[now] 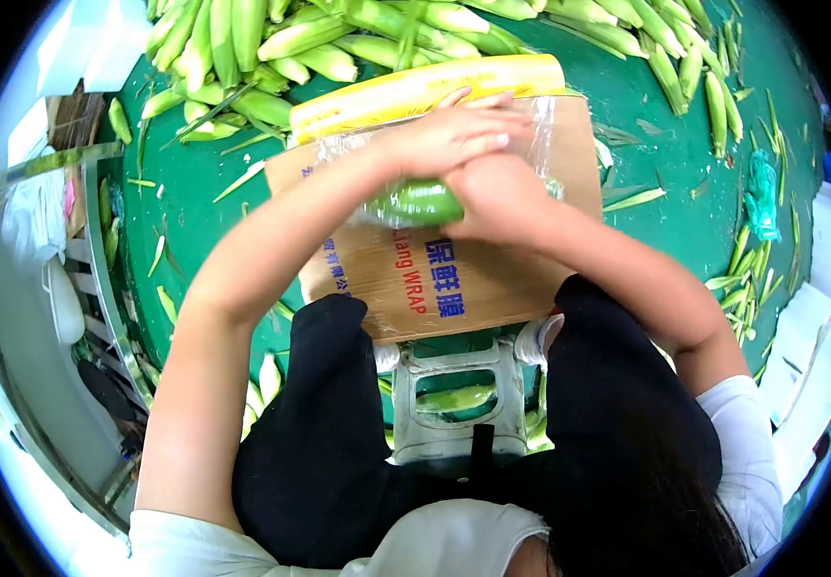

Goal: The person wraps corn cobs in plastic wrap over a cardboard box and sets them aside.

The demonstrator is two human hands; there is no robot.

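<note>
A cardboard box [377, 279] with blue and red print lies across my knees. On its top is a green vegetable [417, 203] in shiny clear film, probably an ear of corn in its husk. My right hand [502, 192] is on the right end of the wrapped piece, its fingers hidden. Crossing over from the left, my left hand [454, 135] lies above my right hand with its fingers stretched out and apart. Along the far edge of the box runs a yellow roll [425, 91], just beyond my left fingers.
A big pile of green corn [339, 38] lies at the back on the green floor [204, 192]. Loose husks are scattered around. A green glove [762, 197] is at the right. A white stool [459, 404] stands between my legs. A metal rack [98, 288] is at the left.
</note>
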